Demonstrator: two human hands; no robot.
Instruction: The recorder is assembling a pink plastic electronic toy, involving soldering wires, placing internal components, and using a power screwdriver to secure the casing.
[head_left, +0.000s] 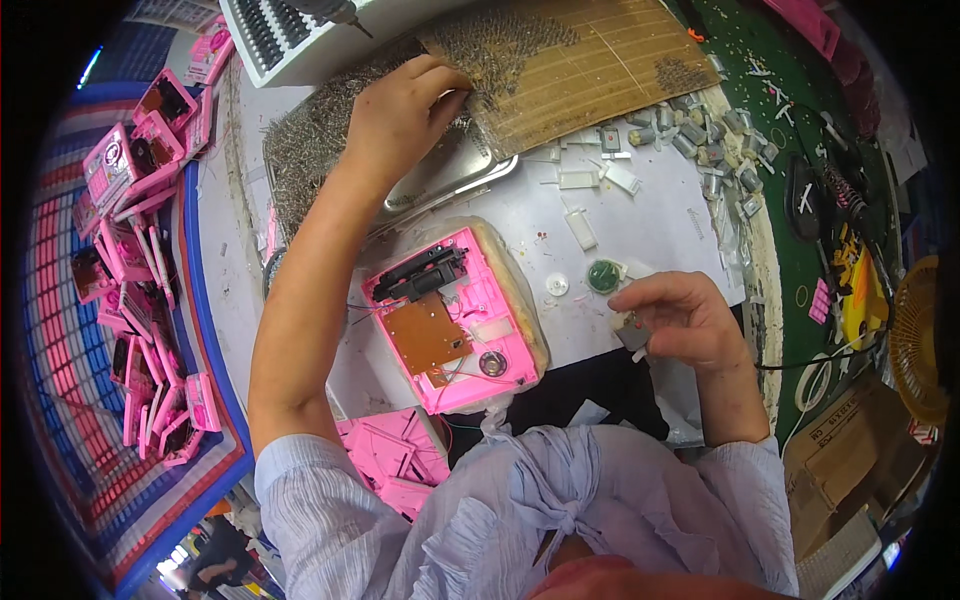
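Note:
My left hand [400, 115] reaches far forward, fingers curled down into a heap of small metal screws [305, 140] in a steel tray [455, 175]. My right hand [680, 318] is near my body and pinches a small grey part [632, 335] between thumb and fingers. Between my arms lies an open pink plastic casing [455, 320] on a padded rest, showing a brown circuit board [425, 335], a black module [420, 275] and thin wires.
A brown cardboard sheet [590, 65] strewn with screws lies at the back. Small grey parts [700, 140] and white plastic pieces [580, 180] litter the white tabletop. A blue crate [135, 290] on the left holds several pink casings. More pink parts [395, 455] lie by my lap.

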